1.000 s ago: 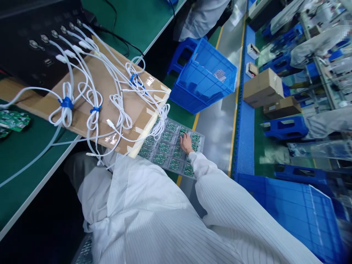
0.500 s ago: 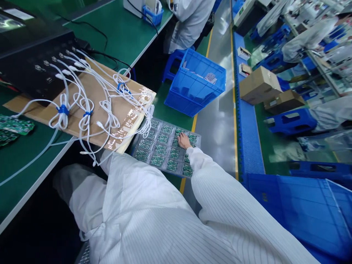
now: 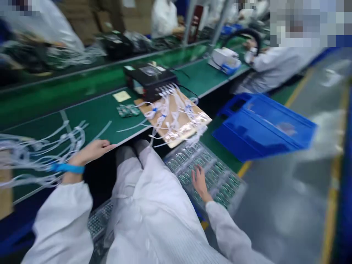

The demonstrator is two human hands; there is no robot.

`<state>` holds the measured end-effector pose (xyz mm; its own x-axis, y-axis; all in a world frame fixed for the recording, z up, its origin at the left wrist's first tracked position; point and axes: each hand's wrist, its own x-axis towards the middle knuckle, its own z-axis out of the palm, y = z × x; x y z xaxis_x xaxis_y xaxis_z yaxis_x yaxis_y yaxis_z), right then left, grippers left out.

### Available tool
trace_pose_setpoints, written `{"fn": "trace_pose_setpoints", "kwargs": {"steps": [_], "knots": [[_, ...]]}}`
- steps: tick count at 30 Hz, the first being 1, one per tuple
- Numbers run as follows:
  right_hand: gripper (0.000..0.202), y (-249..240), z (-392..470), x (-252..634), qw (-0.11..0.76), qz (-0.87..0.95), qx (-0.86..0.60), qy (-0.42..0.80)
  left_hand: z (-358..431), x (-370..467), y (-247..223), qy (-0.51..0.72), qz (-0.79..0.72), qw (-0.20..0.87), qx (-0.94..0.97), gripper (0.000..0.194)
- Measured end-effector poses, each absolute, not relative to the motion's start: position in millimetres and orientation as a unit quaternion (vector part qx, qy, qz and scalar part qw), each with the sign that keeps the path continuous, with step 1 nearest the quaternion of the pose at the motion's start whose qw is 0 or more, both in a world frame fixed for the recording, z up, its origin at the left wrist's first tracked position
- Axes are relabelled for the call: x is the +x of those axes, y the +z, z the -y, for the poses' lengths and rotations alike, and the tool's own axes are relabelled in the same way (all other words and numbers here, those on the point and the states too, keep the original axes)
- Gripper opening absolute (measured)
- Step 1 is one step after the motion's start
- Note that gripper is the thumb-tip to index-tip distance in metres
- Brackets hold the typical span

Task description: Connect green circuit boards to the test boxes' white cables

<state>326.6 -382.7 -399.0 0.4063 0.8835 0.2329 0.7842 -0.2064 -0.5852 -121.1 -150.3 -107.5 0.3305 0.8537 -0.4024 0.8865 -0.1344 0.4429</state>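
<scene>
Tray: clear tray (image 3: pixel 238 194) sits below the desk (image 3: pixel 96 110), to the right of the lap (image 3: pixel 154 190), green circuit boards (image 3: pixel 229 189) lined up in its pockets.
Right grip: open, the right hand (image 3: pixel 200 181) with fingers spread over the tray's near side; touching or just above, can't tell.
Left grip: left hand (image 3: pixel 95 151) at the desk's front edge, right beside loose white cables (image 3: pixel 24 156); fingers bent, holding or not, can't tell.
Cardboard: sheet (image 3: pixel 202 116) juts past that edge, close to the tray's far end.
Room: floor (image 3: pixel 283 205) opens wide rightward; blue crate (image 3: pixel 236 139) bounds the far side.
</scene>
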Motion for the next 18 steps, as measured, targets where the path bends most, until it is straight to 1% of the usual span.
{"fn": "trace_pose_setpoints", "kwargs": {"steps": [3, 5, 10, 13, 15, 18], "knots": [[0.041, -391, 369, 257, 0.383, 0.579, -0.706, 0.138, 145, -122, -115, 0.023, -0.598, 0.324, 0.733, 0.069], [0.037, -376, 354, 221, 0.381, 0.633, -0.649, 0.185, 143, -121, -119, 0.061, -0.598, 0.331, 0.728, 0.068], [0.035, -337, 318, 170, 0.372, 0.712, -0.562, 0.198, 152, -116, -126, 0.093, -0.599, 0.359, 0.710, 0.067], [0.032, -337, 310, 144, 0.326, 0.788, -0.481, 0.205, 155, -116, -129, 0.116, -0.611, 0.373, 0.688, 0.068], [0.031, -343, 310, 125, 0.277, 0.832, -0.441, 0.189, 155, -116, -131, 0.129, -0.620, 0.380, 0.674, 0.068], [0.034, -350, 309, 102, 0.214, 0.875, -0.403, 0.159, 155, -116, -132, 0.140, -0.628, 0.390, 0.659, 0.067]]}}
